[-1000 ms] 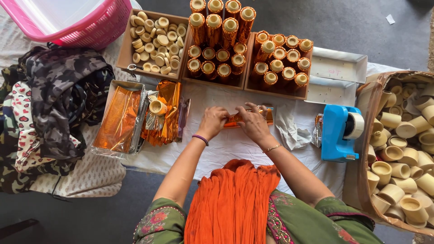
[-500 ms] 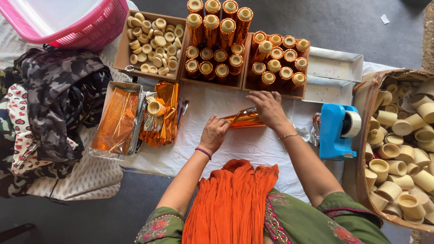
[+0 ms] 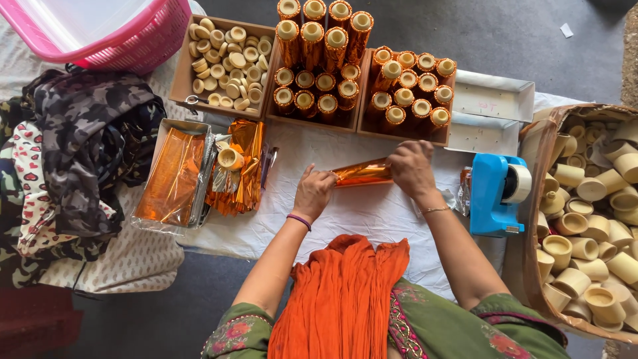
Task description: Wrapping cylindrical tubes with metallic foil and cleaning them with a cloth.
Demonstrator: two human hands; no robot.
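An orange foil-wrapped roll (image 3: 363, 173) is held lying on its side on the white-covered counter (image 3: 372, 213), between the two hands. The left hand (image 3: 312, 193) is set at the roll's nine o'clock end, its fingertips pinching the foil there. The right hand (image 3: 412, 167) is closed over the roll's three o'clock end, so that end is hidden beneath the palm. Against the picture of half a second ago, the left hand has been brought up from below to the roll's end, while the right hand is kept on the roll. At three o'clock from the right hand a blue tape dispenser (image 3: 495, 193) is seen, and beyond it a carton of bare cream-coloured spools (image 3: 591, 219). At nine o'clock from the left hand loose orange foil sheets (image 3: 236, 169) are piled beside a tray of foil (image 3: 174, 174). Farther off, at twelve o'clock, boxes of wrapped rolls (image 3: 362, 73) are ranged.
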